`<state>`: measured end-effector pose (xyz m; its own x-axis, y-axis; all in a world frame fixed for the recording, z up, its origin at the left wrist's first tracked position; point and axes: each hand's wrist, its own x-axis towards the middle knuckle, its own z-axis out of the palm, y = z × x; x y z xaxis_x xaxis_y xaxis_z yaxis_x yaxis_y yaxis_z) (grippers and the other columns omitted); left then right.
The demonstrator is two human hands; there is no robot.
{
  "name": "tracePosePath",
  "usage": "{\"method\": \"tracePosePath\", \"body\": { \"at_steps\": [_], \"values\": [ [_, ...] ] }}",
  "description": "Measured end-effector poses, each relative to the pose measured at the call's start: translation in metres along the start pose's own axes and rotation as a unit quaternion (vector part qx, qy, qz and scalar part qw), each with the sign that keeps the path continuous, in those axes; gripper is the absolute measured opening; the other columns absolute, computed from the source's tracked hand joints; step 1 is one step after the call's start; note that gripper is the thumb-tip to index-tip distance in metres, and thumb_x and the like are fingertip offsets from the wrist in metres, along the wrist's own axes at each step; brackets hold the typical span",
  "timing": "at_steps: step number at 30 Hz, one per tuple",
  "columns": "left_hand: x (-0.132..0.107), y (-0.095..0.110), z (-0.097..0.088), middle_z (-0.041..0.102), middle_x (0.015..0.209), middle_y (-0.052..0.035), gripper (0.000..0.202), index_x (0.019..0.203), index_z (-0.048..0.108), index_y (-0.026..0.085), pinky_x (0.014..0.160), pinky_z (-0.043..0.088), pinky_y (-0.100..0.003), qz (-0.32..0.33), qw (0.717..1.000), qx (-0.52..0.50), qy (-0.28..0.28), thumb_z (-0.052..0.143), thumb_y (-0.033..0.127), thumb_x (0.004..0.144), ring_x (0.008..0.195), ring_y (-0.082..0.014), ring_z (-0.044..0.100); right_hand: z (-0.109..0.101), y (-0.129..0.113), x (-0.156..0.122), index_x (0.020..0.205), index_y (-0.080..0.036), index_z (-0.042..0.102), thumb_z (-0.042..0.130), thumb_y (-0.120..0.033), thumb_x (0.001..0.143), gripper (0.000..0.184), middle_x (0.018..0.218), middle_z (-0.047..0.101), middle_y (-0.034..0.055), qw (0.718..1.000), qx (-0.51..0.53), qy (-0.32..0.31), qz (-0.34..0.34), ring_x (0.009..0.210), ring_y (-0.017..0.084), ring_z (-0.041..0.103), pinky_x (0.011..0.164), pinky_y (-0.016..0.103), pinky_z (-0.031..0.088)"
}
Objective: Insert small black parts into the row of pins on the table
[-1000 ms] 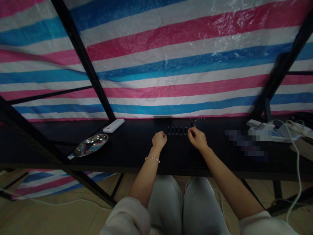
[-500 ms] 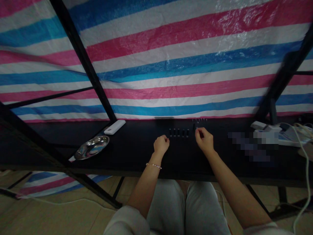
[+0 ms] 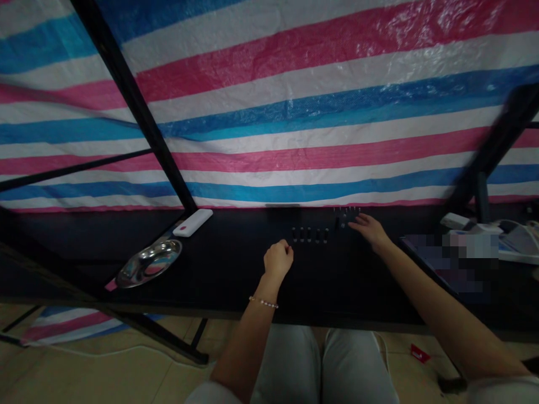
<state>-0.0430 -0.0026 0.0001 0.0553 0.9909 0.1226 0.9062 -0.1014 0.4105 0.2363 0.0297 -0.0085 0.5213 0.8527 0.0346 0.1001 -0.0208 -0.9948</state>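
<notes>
My left hand (image 3: 278, 258) rests on the black table with its fingers curled closed. What it holds, if anything, is hidden. Just to its right, several short dark cylinders (image 3: 309, 234) with pale ends stand in a row. My right hand (image 3: 369, 229) is open, its fingers stretched toward small pieces lying at the back right. Near those fingertips are a single dark cylinder (image 3: 337, 223) and a couple of tiny grey pieces (image 3: 343, 225). Behind them runs a line of several tiny pale pins (image 3: 347, 209), too small to name.
A shiny metal dish (image 3: 126, 276) sits on the left of the table (image 3: 236, 280), with a white oblong device (image 3: 192, 223) behind it. On the right lie a dark flat object (image 3: 425, 264), partly blurred out, and a white power strip (image 3: 516, 252) with cables. Striped sheeting hangs behind.
My right hand has moved right, away from the dark cylinder, and its pinched fingers have opened. My left hand stays closed in nearly the same place. The view has shifted slightly.
</notes>
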Motion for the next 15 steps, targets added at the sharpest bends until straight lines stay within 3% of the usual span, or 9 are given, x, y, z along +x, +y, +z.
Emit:
{"method": "tracePosePath", "body": {
  "at_steps": [3,7,12,15],
  "values": [
    [-0.001,0.001,-0.002,0.064,0.078,-0.005,0.016,0.08,0.058,0.02,0.06,0.039,-0.027,-0.002,1.0,-0.002,-0.007,0.043,0.028,0.081,0.073,-0.0191,0.061,0.013,0.013,0.007,0.117,-0.012,0.048,0.074,-0.027,0.053,0.071,0.125,0.05,0.0174,0.996,-0.078,-0.035,-0.022,0.115,0.027,0.048,0.096,0.041,0.039],
    [-0.002,0.0,-0.001,0.064,0.077,-0.0044,0.016,0.079,0.057,0.02,0.058,0.038,-0.026,0.001,1.0,-0.006,-0.007,0.043,0.028,0.081,0.072,-0.0187,0.06,0.025,0.024,0.019,0.118,-0.01,0.048,0.076,-0.032,0.052,0.075,0.121,0.053,0.0186,0.99,-0.12,-0.049,-0.052,0.114,0.029,0.049,0.096,0.042,0.039],
    [-0.001,-0.001,0.0,0.064,0.078,-0.0048,0.016,0.081,0.058,0.02,0.06,0.039,-0.026,-0.001,1.0,-0.002,-0.01,0.044,0.029,0.081,0.073,-0.0184,0.06,0.035,0.03,0.036,0.116,-0.007,0.051,0.075,-0.035,0.054,0.072,0.118,0.055,0.0194,0.988,-0.132,-0.067,-0.037,0.109,0.026,0.053,0.093,0.036,0.042],
    [-0.002,0.0,-0.001,0.064,0.08,-0.0055,0.017,0.083,0.059,0.021,0.062,0.04,-0.027,-0.008,1.0,0.003,-0.014,0.045,0.03,0.08,0.075,-0.0187,0.06,0.042,0.033,0.043,0.11,-0.008,0.057,0.072,-0.034,0.059,0.06,0.11,0.061,0.0166,0.985,-0.148,-0.07,-0.053,0.102,0.024,0.058,0.088,0.033,0.045]
  ]
}}
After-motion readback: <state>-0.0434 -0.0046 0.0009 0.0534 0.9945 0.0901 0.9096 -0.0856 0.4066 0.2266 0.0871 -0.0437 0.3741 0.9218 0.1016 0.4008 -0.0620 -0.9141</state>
